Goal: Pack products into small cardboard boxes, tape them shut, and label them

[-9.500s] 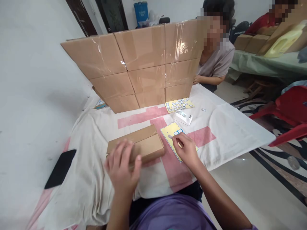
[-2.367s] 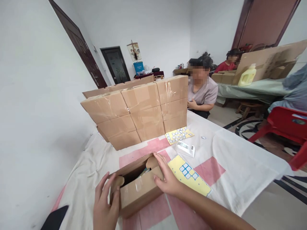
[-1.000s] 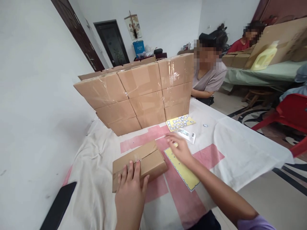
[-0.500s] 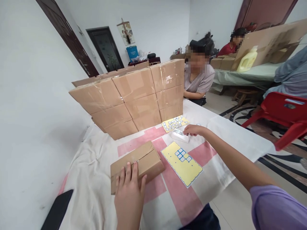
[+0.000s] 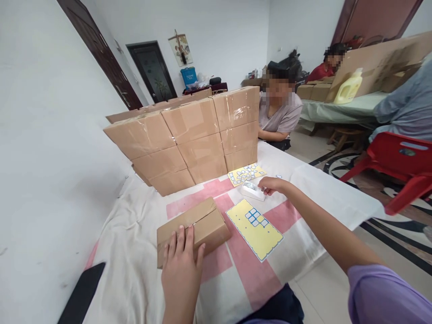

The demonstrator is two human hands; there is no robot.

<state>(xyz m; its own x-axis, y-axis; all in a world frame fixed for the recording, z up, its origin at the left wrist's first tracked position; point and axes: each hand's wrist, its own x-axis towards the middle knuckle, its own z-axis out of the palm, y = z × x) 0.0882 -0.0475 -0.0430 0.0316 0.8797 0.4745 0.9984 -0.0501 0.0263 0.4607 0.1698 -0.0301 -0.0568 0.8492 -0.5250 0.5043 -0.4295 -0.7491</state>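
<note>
My left hand (image 5: 181, 263) lies flat, fingers spread, on top of a closed cardboard box (image 5: 199, 220) on the table. Farther off, my right hand (image 5: 272, 184) is at the right end of a small white tape dispenser (image 5: 252, 192) with a clear roll in it. Its fingers are bent together, and whatever they pinch is hidden. To the right of the box lies a yellow card (image 5: 259, 240) with several white, blue-edged squares grouped near its far half. Behind the dispenser, a second yellow card (image 5: 243, 175) bears several scattered white squares.
A wall of taped cardboard boxes (image 5: 199, 153) stands across the table's far side. Beyond its right end sits a person (image 5: 280, 110). A dark flat object (image 5: 83, 292) lies at the left edge. On the right are a red chair (image 5: 398, 157) and a yellow jug (image 5: 349, 87).
The view has shifted slightly. My right hand stays at the dispenser with its fingers a little lower, and my left hand still rests on the box.
</note>
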